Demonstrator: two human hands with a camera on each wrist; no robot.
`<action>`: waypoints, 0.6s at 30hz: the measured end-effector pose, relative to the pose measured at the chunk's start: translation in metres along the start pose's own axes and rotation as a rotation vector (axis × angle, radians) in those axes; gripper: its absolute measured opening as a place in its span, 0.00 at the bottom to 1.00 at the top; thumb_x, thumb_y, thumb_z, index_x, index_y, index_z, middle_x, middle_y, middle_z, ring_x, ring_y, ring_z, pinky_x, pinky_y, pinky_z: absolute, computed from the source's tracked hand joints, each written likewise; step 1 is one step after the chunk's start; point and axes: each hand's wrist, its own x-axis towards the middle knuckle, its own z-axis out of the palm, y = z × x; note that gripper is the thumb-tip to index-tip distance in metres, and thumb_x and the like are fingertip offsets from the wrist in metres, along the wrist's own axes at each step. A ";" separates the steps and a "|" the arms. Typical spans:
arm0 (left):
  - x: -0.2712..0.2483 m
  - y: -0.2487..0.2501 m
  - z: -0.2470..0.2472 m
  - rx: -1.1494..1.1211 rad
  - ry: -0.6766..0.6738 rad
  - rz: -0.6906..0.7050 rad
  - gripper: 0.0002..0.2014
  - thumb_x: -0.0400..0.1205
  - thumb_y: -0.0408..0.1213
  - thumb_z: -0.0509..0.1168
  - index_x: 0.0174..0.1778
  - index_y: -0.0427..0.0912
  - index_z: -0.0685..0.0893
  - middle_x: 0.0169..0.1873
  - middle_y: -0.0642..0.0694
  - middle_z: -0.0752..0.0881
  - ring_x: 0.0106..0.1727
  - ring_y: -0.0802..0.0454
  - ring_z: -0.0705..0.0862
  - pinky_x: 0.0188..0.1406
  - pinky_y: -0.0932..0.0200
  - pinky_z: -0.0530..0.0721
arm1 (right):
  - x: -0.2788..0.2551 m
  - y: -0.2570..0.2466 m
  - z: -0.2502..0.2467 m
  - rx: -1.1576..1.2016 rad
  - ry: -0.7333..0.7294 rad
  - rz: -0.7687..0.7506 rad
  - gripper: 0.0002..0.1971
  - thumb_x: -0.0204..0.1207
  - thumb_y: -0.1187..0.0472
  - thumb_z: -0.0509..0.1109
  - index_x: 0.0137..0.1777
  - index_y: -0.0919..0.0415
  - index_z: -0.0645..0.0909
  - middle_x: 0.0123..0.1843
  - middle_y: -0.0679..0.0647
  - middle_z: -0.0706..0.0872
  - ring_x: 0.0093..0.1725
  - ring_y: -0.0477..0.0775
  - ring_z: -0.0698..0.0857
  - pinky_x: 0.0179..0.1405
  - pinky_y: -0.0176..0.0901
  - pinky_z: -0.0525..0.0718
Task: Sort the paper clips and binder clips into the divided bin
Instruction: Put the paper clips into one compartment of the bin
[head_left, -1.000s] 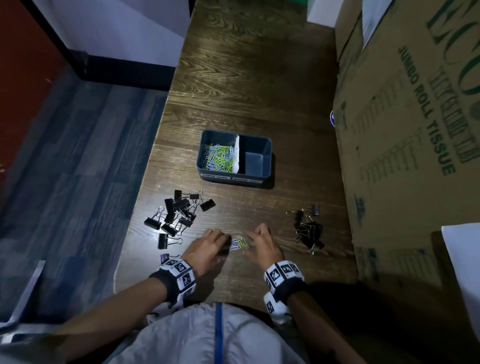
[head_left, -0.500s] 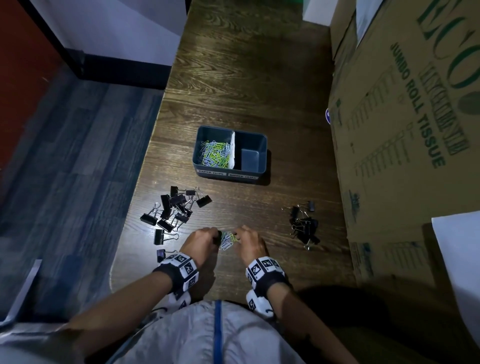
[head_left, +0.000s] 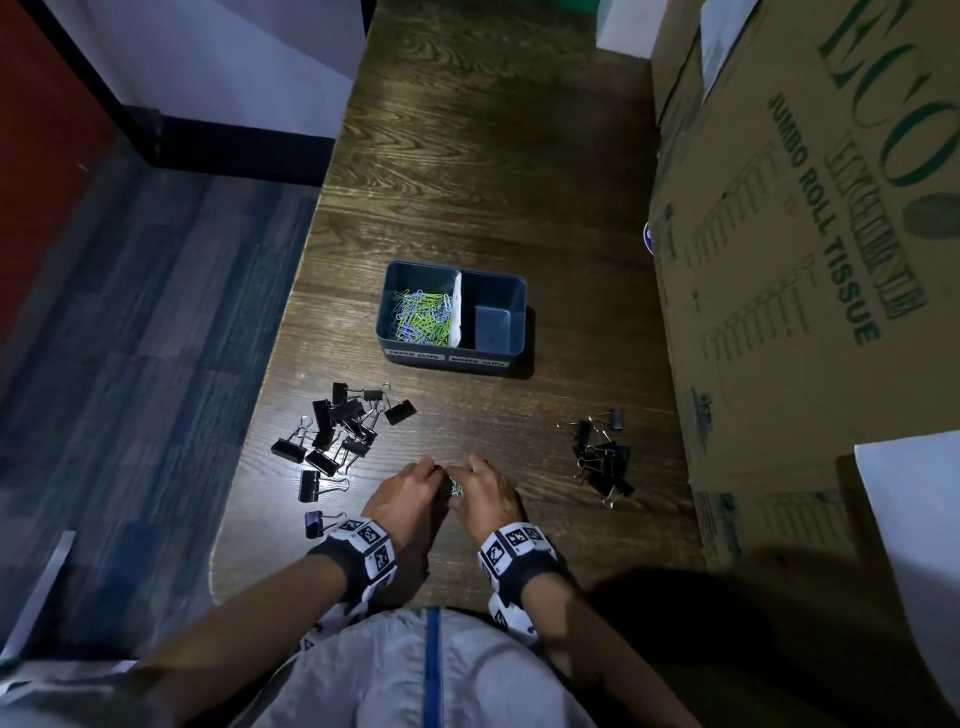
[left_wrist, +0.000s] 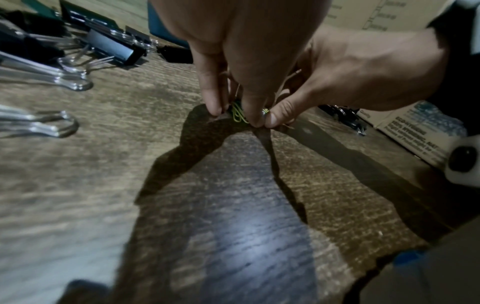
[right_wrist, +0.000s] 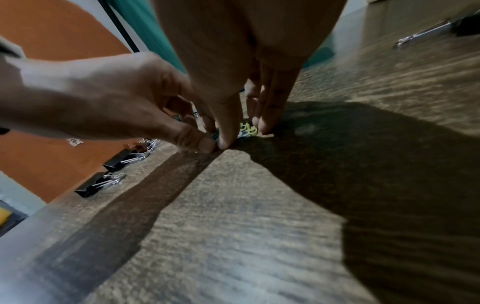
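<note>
Between fingertips (left_wrist: 255, 115): yellow-green paper clips (left_wrist: 237, 114), bunched.

dim room, hard shadows, glare patch, blurry wrist cams

I see both forearms reaching forward and converging, each wrist wrapped in a marker band. My left hand (head_left: 410, 493) and right hand (head_left: 485, 493) meet fingertip to fingertip, palms down, knuckles raised. The left thumb (right_wrist: 200, 144) and the right thumb (left_wrist: 276, 117) touch at the tips, and each hand's fingers (left_wrist: 213, 102) curl downward, closing its grip on a small bunch of paper clips (left_wrist: 237, 114) between them.
</note>
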 end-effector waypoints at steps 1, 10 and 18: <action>0.001 0.001 -0.001 0.020 -0.007 0.003 0.24 0.72 0.34 0.71 0.65 0.42 0.78 0.58 0.46 0.77 0.49 0.49 0.83 0.45 0.57 0.84 | 0.000 -0.001 -0.001 -0.001 0.010 -0.007 0.18 0.75 0.64 0.73 0.63 0.48 0.83 0.56 0.52 0.79 0.57 0.59 0.84 0.51 0.54 0.86; 0.005 0.003 -0.013 -0.007 0.012 -0.038 0.18 0.71 0.31 0.71 0.57 0.39 0.80 0.52 0.44 0.80 0.47 0.43 0.85 0.44 0.54 0.81 | 0.007 -0.008 -0.011 -0.066 -0.005 -0.016 0.11 0.79 0.68 0.66 0.56 0.58 0.88 0.57 0.57 0.85 0.55 0.62 0.85 0.50 0.51 0.83; 0.003 -0.006 -0.023 -0.225 0.147 -0.133 0.06 0.79 0.31 0.66 0.45 0.45 0.87 0.40 0.47 0.84 0.41 0.48 0.84 0.44 0.56 0.83 | 0.012 -0.007 -0.021 -0.039 -0.037 0.100 0.04 0.76 0.64 0.70 0.43 0.58 0.86 0.44 0.56 0.88 0.44 0.62 0.87 0.43 0.53 0.87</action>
